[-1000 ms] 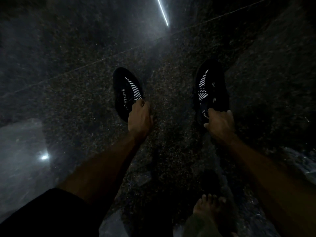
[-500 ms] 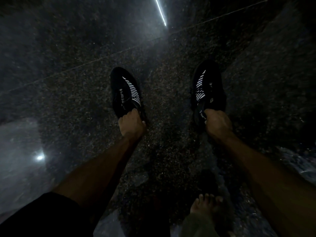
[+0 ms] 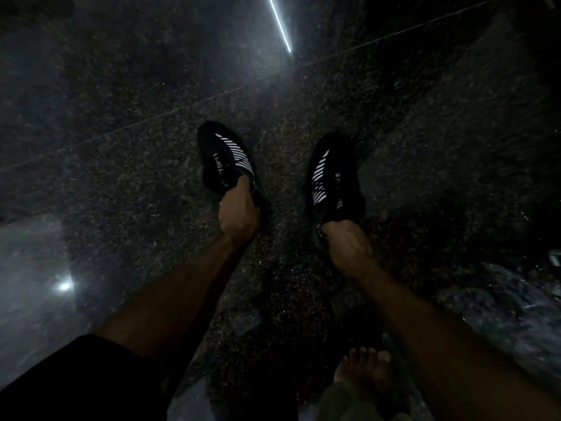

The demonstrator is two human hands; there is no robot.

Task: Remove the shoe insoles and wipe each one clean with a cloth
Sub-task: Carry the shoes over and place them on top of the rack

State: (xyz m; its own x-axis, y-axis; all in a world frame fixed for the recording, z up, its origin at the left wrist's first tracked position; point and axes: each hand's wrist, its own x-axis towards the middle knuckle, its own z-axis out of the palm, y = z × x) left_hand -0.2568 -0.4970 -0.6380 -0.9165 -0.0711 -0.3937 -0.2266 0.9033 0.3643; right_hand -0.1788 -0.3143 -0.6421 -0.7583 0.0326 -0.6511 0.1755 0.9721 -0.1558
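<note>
Dim light here, and the whole scene sits on a dark speckled stone floor [image 3: 151,183], polished enough to throw back glare. Far left, a round bright reflection [image 3: 64,286] glows on a paler, hazy patch of the stone. A thin seam line [image 3: 182,109] runs across the floor, rising towards the right, and up top a sharp white streak of light [image 3: 280,24] cuts down at an angle.

Moving in, the left hand [image 3: 238,212] reaches forward, fingers curled tight on the heel end of the left shoe [image 3: 223,161], a black one with white slanted stripes and some lettering too small to read. Whether that shoe is lifted or resting on the floor, I cannot tell.

Just across a strip of bare stone, the right shoe [image 3: 332,174], same black with white stripes, points away from the camera. The right hand [image 3: 346,246] has its fingers hooked into the heel opening, gripping it.

Lower right, a bare foot [image 3: 365,370] rests on the floor, toes forward. At the right edge there is a darker, glistening patch [image 3: 504,305]; too murky to say what it is.
</note>
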